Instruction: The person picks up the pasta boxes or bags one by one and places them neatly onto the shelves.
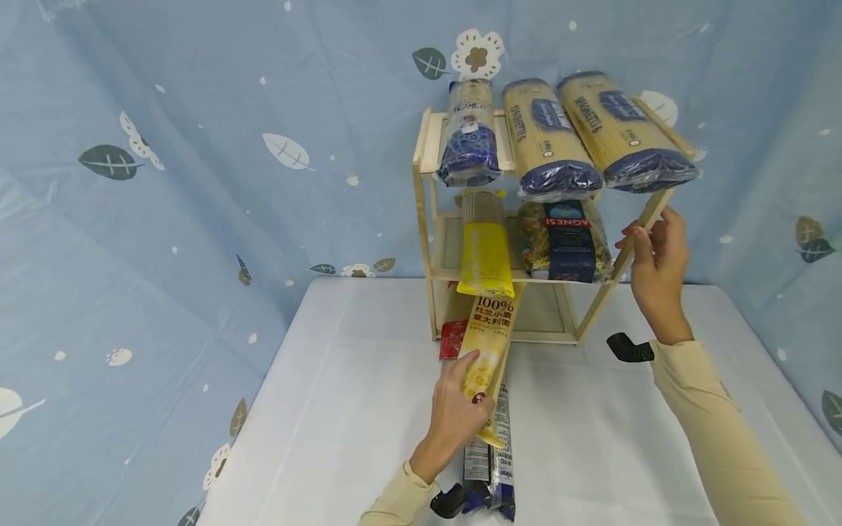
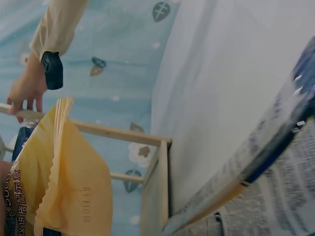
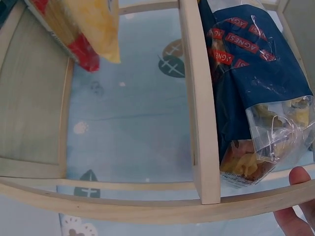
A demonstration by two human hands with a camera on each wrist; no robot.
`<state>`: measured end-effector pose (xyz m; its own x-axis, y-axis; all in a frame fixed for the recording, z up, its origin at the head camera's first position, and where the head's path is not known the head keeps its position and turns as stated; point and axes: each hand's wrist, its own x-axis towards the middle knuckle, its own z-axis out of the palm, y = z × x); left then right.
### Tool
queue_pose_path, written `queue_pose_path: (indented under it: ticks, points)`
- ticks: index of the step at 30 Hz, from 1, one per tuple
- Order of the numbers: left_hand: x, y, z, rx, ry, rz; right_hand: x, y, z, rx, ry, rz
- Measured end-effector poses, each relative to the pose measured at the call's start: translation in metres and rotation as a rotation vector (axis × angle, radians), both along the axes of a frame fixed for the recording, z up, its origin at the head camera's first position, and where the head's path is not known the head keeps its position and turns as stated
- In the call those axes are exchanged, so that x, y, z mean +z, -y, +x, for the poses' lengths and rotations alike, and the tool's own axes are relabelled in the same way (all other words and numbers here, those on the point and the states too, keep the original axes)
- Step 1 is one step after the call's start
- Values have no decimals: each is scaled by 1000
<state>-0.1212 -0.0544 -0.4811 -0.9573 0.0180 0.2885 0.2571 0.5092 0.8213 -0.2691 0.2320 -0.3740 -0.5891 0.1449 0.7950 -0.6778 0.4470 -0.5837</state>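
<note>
In the head view my left hand [image 1: 454, 413] holds a yellow pasta packet [image 1: 490, 340] by its near end, the index finger lying along its printed front. The packet slants up, its far end at the bottom level of a wooden shelf rack [image 1: 539, 337]. Its crimped yellow end [image 2: 78, 172] fills the lower left of the left wrist view. My right hand [image 1: 663, 274] grips the rack's right post [image 1: 596, 310], beside an Agnesi pasta bag [image 1: 569, 241] on the middle shelf. In the right wrist view, fingertips [image 3: 299, 175] show at the wooden post.
Three spaghetti packs lie on the top shelf, including a middle one [image 1: 552, 139]. A yellow-wrapped noodle pack [image 1: 485, 248] overhangs the middle shelf. Beneath the held packet, a dark blue pack [image 1: 503, 467] lies on the white table [image 1: 355, 380], near a red packet [image 1: 452, 340].
</note>
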Motion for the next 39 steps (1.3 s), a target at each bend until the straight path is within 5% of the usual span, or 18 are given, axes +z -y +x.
queue_pose_path:
  ticks: [19,39]
  points:
    - [-5,-47,-67,94,14,-43,6,3,4,-35,14,1]
    - [-41,-72,-124,140,80,-106,5,5,5,-45,21,26]
